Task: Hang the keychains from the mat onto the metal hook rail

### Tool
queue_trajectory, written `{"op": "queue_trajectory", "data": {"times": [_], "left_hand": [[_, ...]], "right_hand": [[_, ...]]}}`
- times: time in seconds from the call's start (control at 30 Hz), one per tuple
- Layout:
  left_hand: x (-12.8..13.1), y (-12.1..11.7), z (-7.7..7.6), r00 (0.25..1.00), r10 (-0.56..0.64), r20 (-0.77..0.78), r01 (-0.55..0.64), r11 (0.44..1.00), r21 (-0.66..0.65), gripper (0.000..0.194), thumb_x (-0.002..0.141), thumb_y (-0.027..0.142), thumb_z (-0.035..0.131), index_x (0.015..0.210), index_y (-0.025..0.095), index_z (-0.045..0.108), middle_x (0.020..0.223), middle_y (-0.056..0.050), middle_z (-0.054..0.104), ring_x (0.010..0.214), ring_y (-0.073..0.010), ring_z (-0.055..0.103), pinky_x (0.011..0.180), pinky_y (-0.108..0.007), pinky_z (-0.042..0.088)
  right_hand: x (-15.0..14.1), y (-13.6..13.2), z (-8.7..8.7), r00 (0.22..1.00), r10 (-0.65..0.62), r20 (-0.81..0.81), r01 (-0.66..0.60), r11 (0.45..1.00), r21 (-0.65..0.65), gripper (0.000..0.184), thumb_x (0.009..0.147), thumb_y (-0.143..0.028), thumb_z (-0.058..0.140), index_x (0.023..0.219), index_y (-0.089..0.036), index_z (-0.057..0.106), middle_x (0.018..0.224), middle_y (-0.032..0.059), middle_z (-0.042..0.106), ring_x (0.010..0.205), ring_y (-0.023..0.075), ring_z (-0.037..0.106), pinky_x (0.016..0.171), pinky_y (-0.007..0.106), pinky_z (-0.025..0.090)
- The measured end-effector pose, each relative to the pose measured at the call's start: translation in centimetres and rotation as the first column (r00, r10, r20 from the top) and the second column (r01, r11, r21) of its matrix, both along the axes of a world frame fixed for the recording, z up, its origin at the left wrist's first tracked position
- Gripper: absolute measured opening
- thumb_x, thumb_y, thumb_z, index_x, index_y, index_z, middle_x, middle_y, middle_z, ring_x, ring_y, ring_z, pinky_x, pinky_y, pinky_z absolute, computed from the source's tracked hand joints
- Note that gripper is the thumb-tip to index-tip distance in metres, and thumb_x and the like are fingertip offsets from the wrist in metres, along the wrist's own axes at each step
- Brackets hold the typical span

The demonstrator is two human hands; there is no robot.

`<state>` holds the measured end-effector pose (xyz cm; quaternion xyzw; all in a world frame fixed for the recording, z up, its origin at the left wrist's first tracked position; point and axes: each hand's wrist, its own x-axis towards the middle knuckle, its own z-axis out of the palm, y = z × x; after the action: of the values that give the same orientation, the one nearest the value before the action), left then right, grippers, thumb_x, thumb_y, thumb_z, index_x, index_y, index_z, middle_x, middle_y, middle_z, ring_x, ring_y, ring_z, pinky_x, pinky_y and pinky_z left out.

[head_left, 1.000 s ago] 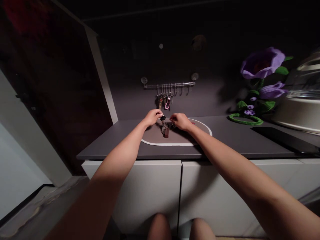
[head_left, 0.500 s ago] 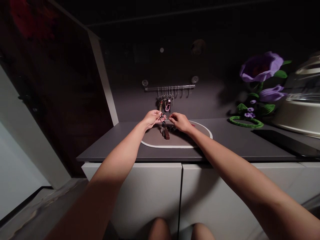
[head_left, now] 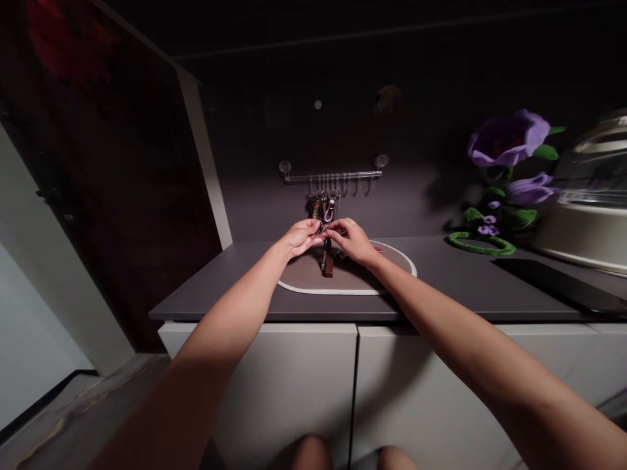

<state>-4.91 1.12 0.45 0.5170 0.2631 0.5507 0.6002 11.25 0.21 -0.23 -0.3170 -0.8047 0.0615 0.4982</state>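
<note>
Keys [head_left: 326, 247] in a small dark bunch, glinting metallic, hang between the hands against a brown, white-rimmed oval mat [head_left: 301, 274]; a reddish-brown, block-shaped fob [head_left: 329, 267] dangles lowest. The left hand [head_left: 300, 237] pinches the bunch's top; the right hand [head_left: 353, 241] meets it, fingers narrowed, its grip unclear.

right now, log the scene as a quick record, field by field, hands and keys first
left hand: pinches the key bunch
right hand: fingertips at the bunch's upper end, grip unclear
brown tag: bunch's lowest part, seen against the mat
wall: clear hook rail, other keys hanging
counter: dark, bears the white-rimmed mat
right side: purple flowers
</note>
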Motion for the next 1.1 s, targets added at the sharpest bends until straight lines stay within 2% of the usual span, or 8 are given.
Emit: {"op": "queue_trajectory", "data": {"times": [0.17,0.37,0.5,0.67,0.9,1.1], "left_hand": [[0.1,-0.1,0.0,0.999,-0.043,0.016,0.043,0.999,0.004,0.005,0.081,0.009,0.051,0.077,0.011,0.055,0.073,-0.004,0.062,0.064,-0.0099,0.061,0.074,-0.029,0.049],[0.1,-0.1,0.0,0.996,-0.073,0.045,0.072,0.997,0.025,0.006,0.081,0.008,0.050,0.077,0.011,0.054,0.074,-0.004,0.063,0.067,-0.0105,0.062,0.078,-0.031,0.048],[0.0,0.0,-0.1,0.994,-0.100,0.052,0.097,0.994,0.058,0.006,0.082,0.009,0.048,0.079,0.011,0.053,0.082,-0.007,0.066,0.073,-0.0109,0.063,0.085,-0.033,0.046],[0.0,-0.1,0.1,0.994,-0.057,0.088,0.051,0.997,0.065,0.009,0.083,0.010,0.048,0.075,0.012,0.050,0.091,-0.009,0.066,0.080,-0.0111,0.063,0.091,-0.035,0.044],[0.3,-0.1,0.0,0.989,-0.052,0.137,0.043,0.997,0.067,0.009,0.083,0.009,0.048,0.075,0.012,0.049,0.088,-0.009,0.066,0.087,-0.0126,0.063,0.092,-0.033,0.042],[0.5,-0.2,-0.3,0.991,-0.081,0.107,0.072,0.993,0.093,0.005,0.079,0.008,0.054,0.077,0.012,0.052,0.083,-0.005,0.064,0.078,-0.0099,0.061,0.092,-0.035,0.043]], "right_hand": [[0.0,0.4,-0.1,0.999,0.009,-0.032,-0.008,1.000,0.025,0.014,0.077,-0.031,0.056,0.083,-0.019,0.061,0.084,0.0036,0.058,0.081,0.0150,0.052,0.075,0.029,0.042],[0.1,0.6,-0.1,0.999,0.014,-0.046,-0.014,1.000,0.004,0.015,0.076,-0.031,0.058,0.083,-0.018,0.062,0.084,0.0040,0.057,0.081,0.0146,0.052,0.073,0.028,0.042],[0.2,0.6,0.0,0.998,-0.022,-0.054,0.020,1.000,-0.021,0.019,0.076,-0.036,0.058,0.076,-0.017,0.061,0.081,0.0037,0.056,0.078,0.0141,0.051,0.072,0.028,0.041],[0.3,0.7,0.2,0.998,-0.009,-0.054,0.005,0.998,-0.062,0.025,0.078,-0.041,0.054,0.073,-0.017,0.061,0.078,0.0033,0.055,0.078,0.0144,0.050,0.075,0.028,0.039],[0.3,1.4,0.1,0.987,0.010,-0.163,-0.031,0.992,-0.124,0.022,0.078,-0.037,0.051,0.076,-0.017,0.058,0.083,0.0029,0.055,0.080,0.0140,0.049,0.077,0.028,0.038],[0.4,1.5,0.4,0.969,0.007,-0.248,-0.043,0.989,-0.142,0.022,0.078,-0.038,0.046,0.077,-0.016,0.054,0.081,0.0024,0.054,0.079,0.0136,0.048,0.077,0.028,0.038]]}}
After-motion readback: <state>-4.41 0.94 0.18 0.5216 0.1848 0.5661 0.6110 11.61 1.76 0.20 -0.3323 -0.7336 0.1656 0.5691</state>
